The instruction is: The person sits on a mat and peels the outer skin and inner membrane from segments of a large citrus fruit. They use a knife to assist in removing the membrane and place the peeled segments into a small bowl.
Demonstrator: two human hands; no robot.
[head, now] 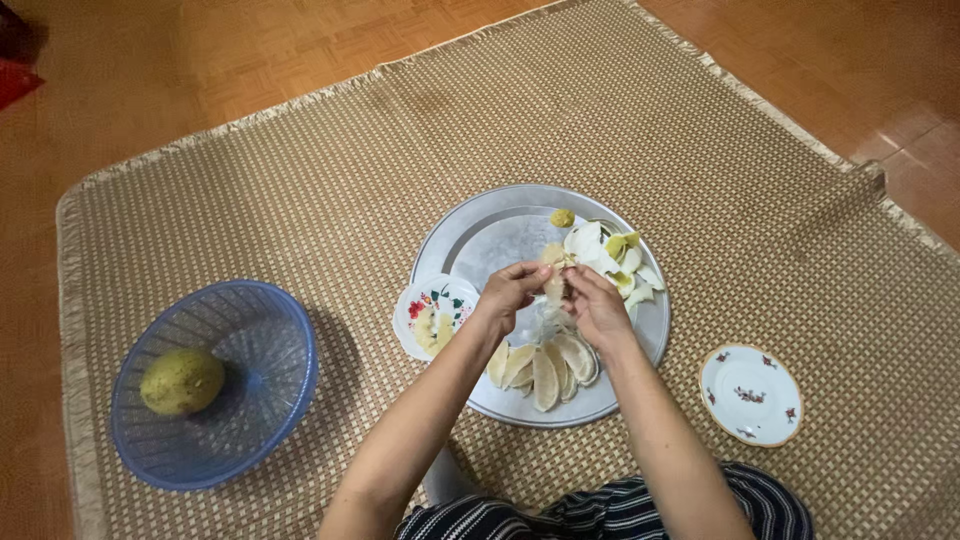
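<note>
Only the head view here, looking straight down, so everything gets placed off the round metal tray sitting mid-mat.

Both hands meet right over the tray's middle. The left hand and the right hand are pinched on the same pale fruit segment, one from each side, so it sits exactly between them and neither hand is really nearer. Its long axis runs roughly up and down in the picture, pointing away from the person's body. Fingers of both hands are curled in tight around it, thumbs on the near side; neither hand is open at all. Whether the segment is touching the tray underneath I can't tell, looks like it's held just above.

On the tray's near edge, just below the hands, there's a fan of peeled segments. On its far right side is a heap of white and green peel. A small flowered plate with a few bits on it overlaps the tray's left rim. Another small flowered saucer sits apart to the tray's right. Well off to the left is a blue basket with one whole green fruit in it.

All of it is on a woven mat.
</note>
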